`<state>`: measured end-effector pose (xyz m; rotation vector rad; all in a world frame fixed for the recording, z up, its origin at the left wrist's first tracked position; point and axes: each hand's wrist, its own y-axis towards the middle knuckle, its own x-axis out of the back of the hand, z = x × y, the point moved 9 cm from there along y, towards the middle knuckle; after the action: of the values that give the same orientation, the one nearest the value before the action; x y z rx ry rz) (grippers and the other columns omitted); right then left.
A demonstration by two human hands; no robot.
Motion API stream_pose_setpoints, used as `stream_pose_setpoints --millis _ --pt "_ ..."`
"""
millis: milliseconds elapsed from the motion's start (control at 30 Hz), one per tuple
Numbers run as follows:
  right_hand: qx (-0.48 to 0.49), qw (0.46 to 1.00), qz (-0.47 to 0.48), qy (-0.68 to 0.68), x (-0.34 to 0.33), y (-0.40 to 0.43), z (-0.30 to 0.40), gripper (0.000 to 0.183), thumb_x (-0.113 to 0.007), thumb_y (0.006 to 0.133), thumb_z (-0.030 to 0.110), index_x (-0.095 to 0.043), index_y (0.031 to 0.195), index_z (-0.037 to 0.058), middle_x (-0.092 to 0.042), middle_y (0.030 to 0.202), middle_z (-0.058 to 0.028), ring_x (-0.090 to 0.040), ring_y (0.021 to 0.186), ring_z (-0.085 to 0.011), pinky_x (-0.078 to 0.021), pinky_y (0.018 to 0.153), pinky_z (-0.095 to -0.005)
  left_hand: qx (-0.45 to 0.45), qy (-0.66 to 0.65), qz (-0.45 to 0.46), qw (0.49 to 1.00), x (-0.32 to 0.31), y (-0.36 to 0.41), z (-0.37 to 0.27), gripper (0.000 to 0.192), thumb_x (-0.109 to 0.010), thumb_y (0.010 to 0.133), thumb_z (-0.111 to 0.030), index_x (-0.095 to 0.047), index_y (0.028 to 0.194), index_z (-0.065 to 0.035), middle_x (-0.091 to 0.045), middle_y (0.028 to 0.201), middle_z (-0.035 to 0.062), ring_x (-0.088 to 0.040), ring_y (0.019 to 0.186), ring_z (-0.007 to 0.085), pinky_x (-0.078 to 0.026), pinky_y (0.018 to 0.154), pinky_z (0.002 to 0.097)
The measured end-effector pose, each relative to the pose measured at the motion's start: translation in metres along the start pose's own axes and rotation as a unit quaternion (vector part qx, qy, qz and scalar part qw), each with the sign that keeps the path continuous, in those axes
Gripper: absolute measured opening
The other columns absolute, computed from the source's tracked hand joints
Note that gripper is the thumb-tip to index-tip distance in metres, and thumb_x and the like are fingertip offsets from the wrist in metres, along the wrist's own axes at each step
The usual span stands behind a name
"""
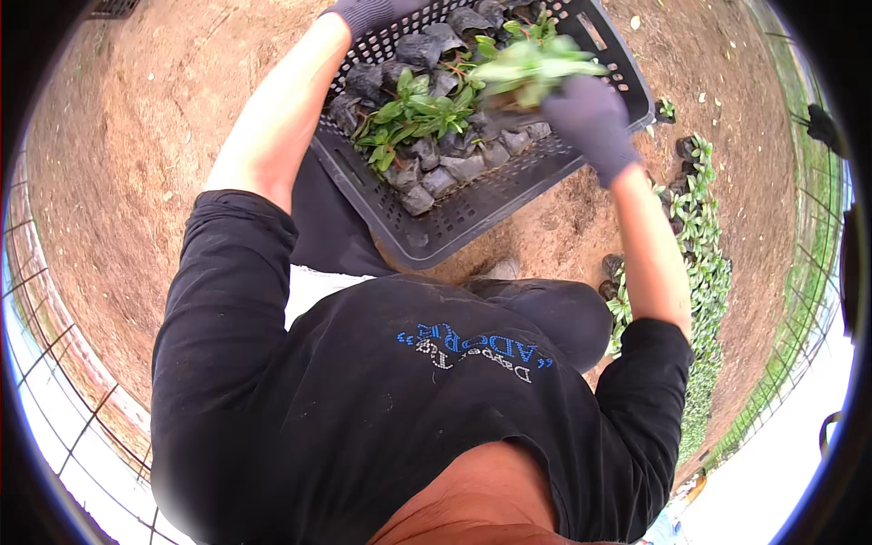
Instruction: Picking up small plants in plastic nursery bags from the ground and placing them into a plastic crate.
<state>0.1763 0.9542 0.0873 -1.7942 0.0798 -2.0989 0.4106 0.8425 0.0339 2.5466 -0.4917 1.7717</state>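
Observation:
A black plastic crate (436,255) with perforated walls sits tilted before me, holding rows of small seedlings in black nursery bags (463,167). Leafy green seedlings (426,109) lean over the left part of these rows. My right hand (591,122), in a dark knit glove, is over the crate's right side. It grips a motion-blurred seedling (538,68); the bag below its leaves is too blurred to make out well. My left hand (371,12), also gloved, is at the crate's upper left rim, its fingers cut off by the top of the view.
On the brown soil (170,102) to the right stands a long bed of bagged seedlings (702,272). A single small plant (666,110) stands near the crate's right corner. Wire mesh fencing (68,381) curves around both sides, with a grass strip (793,286) at the right.

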Motion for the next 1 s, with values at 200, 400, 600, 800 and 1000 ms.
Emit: stream_pose_setpoints --millis 200,400,600,800,1000 --pt "0.221 0.892 0.37 -0.136 -0.232 -0.021 0.134 0.03 -0.056 0.076 0.025 -0.068 0.093 0.0039 -0.067 0.097 -0.0149 -0.065 0.088 -0.0295 -0.0504 0.077 -0.0395 -0.054 0.027 -0.008 0.998 -0.007 0.011 -0.01 0.037 -0.052 0.081 -0.033 -0.066 0.095 -0.0015 -0.065 0.091 0.0217 -0.064 0.087 0.0344 -0.05 0.077 0.0417" --pt "0.253 0.892 0.372 -0.028 -0.164 0.001 0.128 0.024 -0.063 0.069 0.027 -0.067 0.082 0.0064 -0.066 0.087 -0.0155 -0.063 0.079 -0.0329 -0.0489 0.07 -0.0438 0.013 -0.061 0.002 0.998 -0.013 0.023 0.001 0.051 -0.06 0.075 -0.043 -0.062 0.105 -0.0014 -0.062 0.101 0.0235 -0.061 0.096 0.0348 -0.047 0.083 0.0404" --pt "0.067 0.847 -0.093 0.519 0.037 -0.036 -0.074 0.03 -0.053 0.089 0.028 -0.06 0.106 0.0038 -0.065 0.089 -0.0086 -0.064 0.073 -0.0143 -0.0531 0.067 -0.0272 -0.051 -0.039 0.004 0.998 -0.028 0.042 0.042 0.054 -0.057 0.08 -0.049 -0.058 0.11 -0.0035 -0.064 0.099 0.021 -0.061 0.096 0.0329 -0.046 0.082 0.0384" --pt "-0.31 0.659 -0.501 0.467 -0.005 -0.333 -0.308 0.026 -0.07 0.077 0.021 -0.06 0.096 0.0056 -0.062 0.078 -0.0059 -0.061 0.07 -0.0221 -0.051 0.063 -0.0321 -0.035 -0.068 0.008 0.997 -0.035 0.044 0.034 0.052 -0.059 0.082 -0.045 -0.057 0.103 0.0025 -0.064 0.092 0.0228 -0.062 0.09 0.0341 -0.046 0.077 0.038" --pt "-0.493 0.447 -0.546 0.509 -0.217 -0.465 -0.311 0.014 -0.047 0.087 0.013 -0.056 0.091 0.0029 -0.058 0.074 -0.0073 -0.053 0.052 -0.0143 -0.0465 0.046 -0.0259 -0.027 -0.029 -0.007 0.999 -0.028 0.046 0.045 0.049 -0.061 0.083 -0.039 -0.057 0.109 0.0023 -0.065 0.096 0.0159 -0.064 0.087 0.0221 -0.047 0.077 0.0314"
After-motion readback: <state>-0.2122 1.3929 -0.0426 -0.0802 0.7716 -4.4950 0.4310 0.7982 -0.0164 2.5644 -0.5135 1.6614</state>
